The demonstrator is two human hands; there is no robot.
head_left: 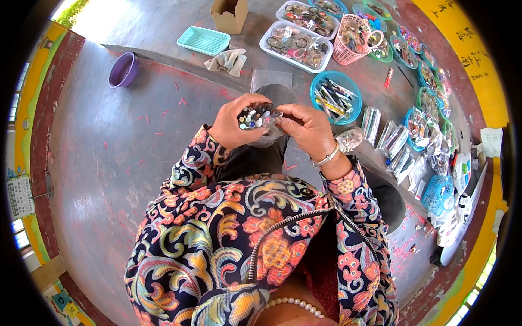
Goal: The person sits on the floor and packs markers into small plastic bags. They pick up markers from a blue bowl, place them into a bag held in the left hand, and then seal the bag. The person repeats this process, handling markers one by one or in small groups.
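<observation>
My left hand grips a bundle of small colourful tubes, their round ends facing up. A clear plastic bag hangs around the bundle. My right hand, with a silver bracelet on the wrist, pinches the bag's edge and touches the bundle from the right. Both hands are held together above my lap, over the grey floor.
A blue bowl of pens sits just beyond my right hand. White trays and a pink basket hold trinkets further back. A purple bowl, teal tray, cardboard box and cloth lie at the back left. Clear packets line the right.
</observation>
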